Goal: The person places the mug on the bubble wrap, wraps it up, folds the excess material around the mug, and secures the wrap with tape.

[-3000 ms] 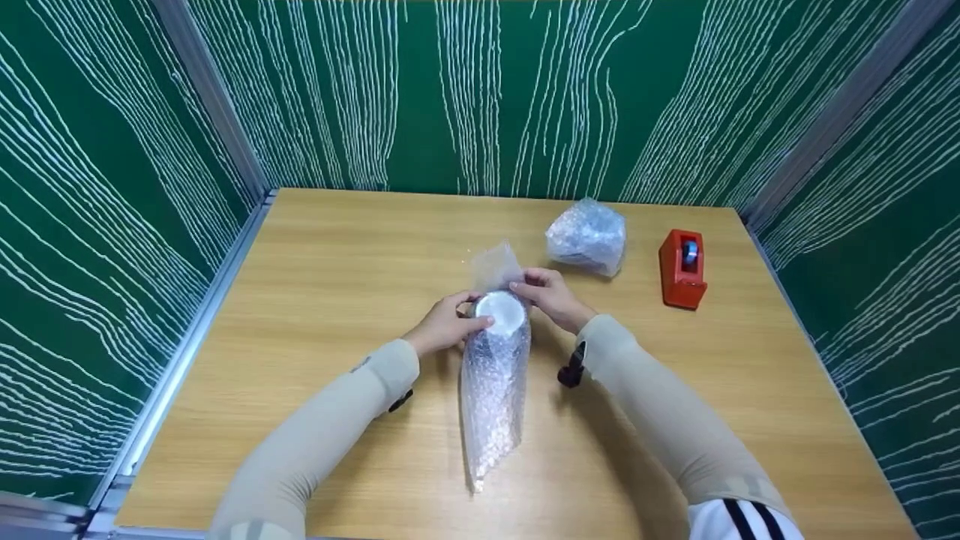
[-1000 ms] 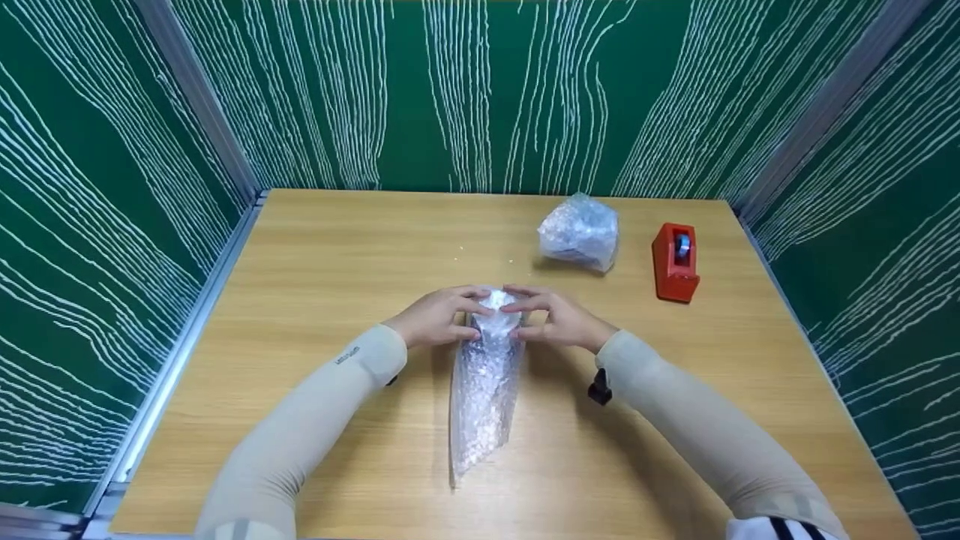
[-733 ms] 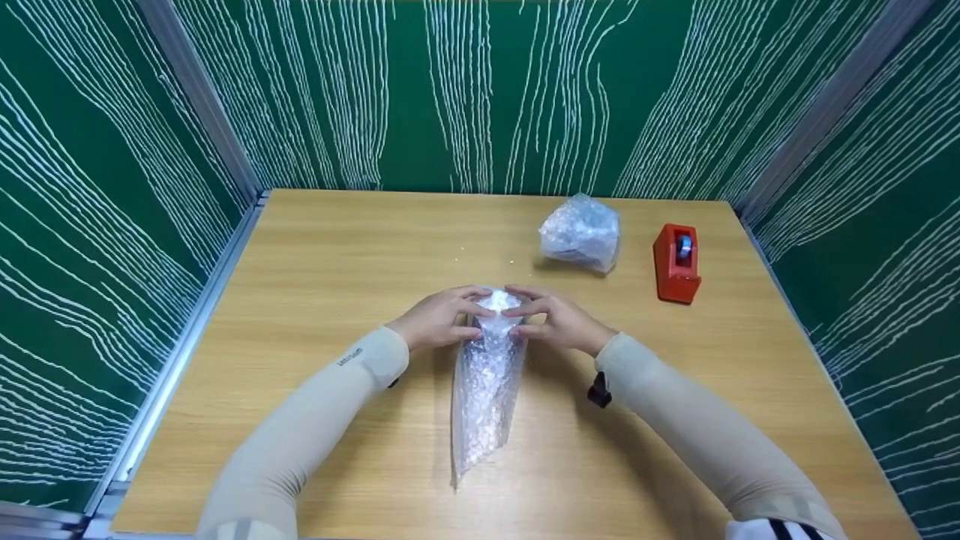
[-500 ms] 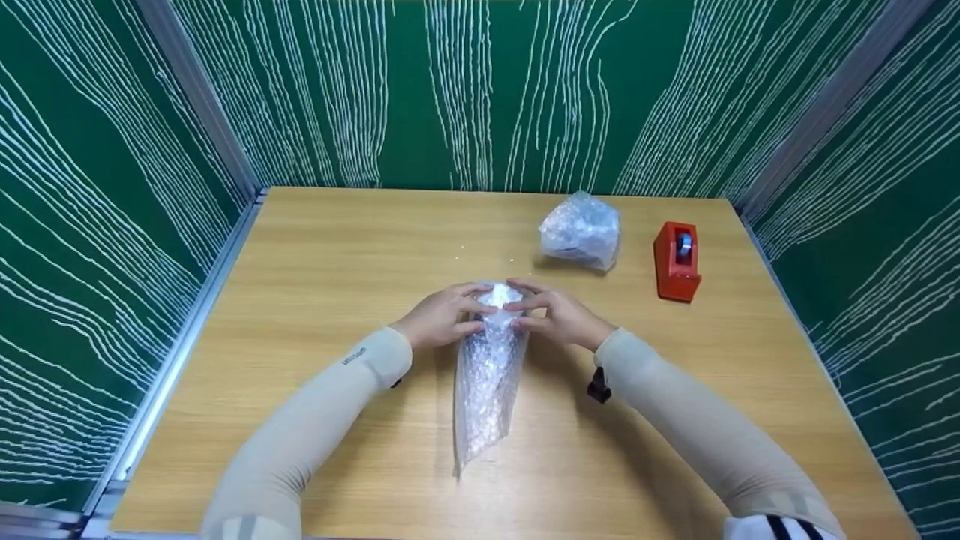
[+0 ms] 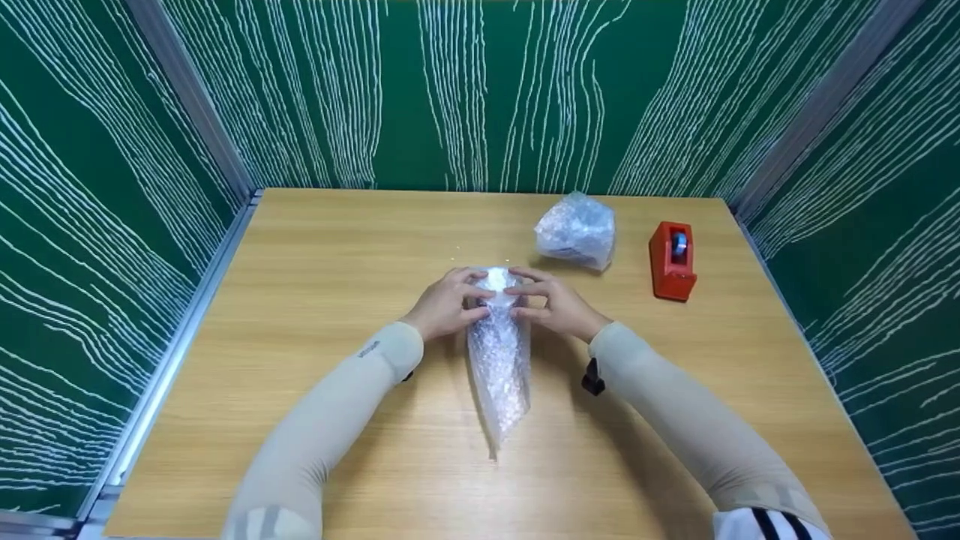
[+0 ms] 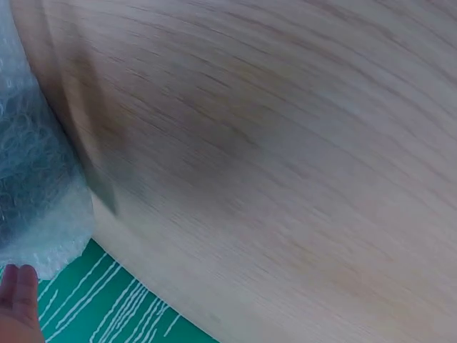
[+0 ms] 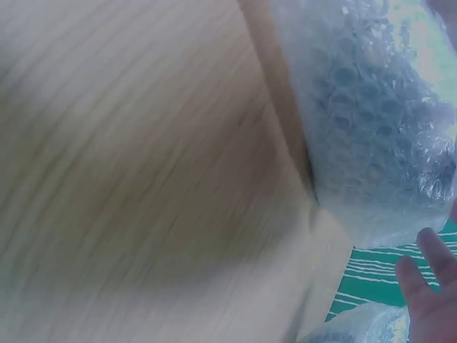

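A bundle of clear bubble wrap stands at the middle of the table, its loose tail tapering toward the near edge. A pale round end shows faintly through its top; the thing inside cannot be made out. My left hand holds the bundle's top from the left, and my right hand holds it from the right. Both have fingers over the top and thumbs on the near side. In the left wrist view the wrap is at the left edge; in the right wrist view fingertips lie by the wrap's end.
A second bubble-wrapped bundle sits at the back right. Right of it stands a red tape dispenser with a roll of tape. Small white specks lie behind the hands. Green panels with white lines enclose the table.
The wrap flap that stood up behind the white round end is now folded over it. Both hands have come to the bundle's sides and moved it slightly away, its tail swinging right.
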The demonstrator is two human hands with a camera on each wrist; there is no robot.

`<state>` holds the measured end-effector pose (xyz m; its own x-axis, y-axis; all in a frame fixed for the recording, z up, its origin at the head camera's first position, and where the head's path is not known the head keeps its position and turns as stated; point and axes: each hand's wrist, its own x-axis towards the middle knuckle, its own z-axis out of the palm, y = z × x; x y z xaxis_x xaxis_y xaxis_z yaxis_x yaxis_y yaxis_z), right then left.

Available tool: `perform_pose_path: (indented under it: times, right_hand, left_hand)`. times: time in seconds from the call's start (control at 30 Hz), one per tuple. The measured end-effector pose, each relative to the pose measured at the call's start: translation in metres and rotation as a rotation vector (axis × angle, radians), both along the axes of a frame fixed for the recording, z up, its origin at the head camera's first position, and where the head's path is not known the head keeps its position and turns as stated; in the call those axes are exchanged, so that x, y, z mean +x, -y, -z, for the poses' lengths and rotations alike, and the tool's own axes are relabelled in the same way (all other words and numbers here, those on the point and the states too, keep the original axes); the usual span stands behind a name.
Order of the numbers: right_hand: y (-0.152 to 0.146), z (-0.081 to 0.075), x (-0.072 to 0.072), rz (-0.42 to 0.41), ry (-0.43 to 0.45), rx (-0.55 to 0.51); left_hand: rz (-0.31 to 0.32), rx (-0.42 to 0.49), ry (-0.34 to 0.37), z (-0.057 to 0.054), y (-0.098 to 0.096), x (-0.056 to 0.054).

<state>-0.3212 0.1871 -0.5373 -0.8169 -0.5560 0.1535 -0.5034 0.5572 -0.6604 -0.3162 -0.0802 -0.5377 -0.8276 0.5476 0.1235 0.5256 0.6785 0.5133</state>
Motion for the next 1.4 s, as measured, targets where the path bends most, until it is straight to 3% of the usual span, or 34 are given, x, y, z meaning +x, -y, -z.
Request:
perform_pose_path:
  times: [0.2,0.47,0.67,0.8,1.07,1.4]
  right_hand:
    - [0.005,-0.001,-0.002,0.074,0.014,0.017]
    - [0.014,0.006,0.001,0.109,-0.119,0.027]
    - [0.014,0.007,0.003,0.096,-0.175,0.027]
    - [0.010,0.009,0.006,0.064,-0.212,0.016]
    - [-0.002,0.016,0.020,-0.057,-0.440,-0.024]
    - [-0.013,0.017,0.048,-0.189,-0.468,0.093]
  left_hand:
    - [0.008,-0.011,0.001,-0.002,-0.002,-0.001]
    - [0.022,-0.013,0.054,-0.004,0.003,0.001]
    - [0.016,-0.032,0.027,-0.003,0.000,0.000]
    - [0.006,-0.034,0.022,-0.001,-0.001,0.000]
    - [0.022,0.003,0.004,-0.003,0.000,0.001]
    - [0.005,0.003,0.027,0.000,-0.001,-0.001]
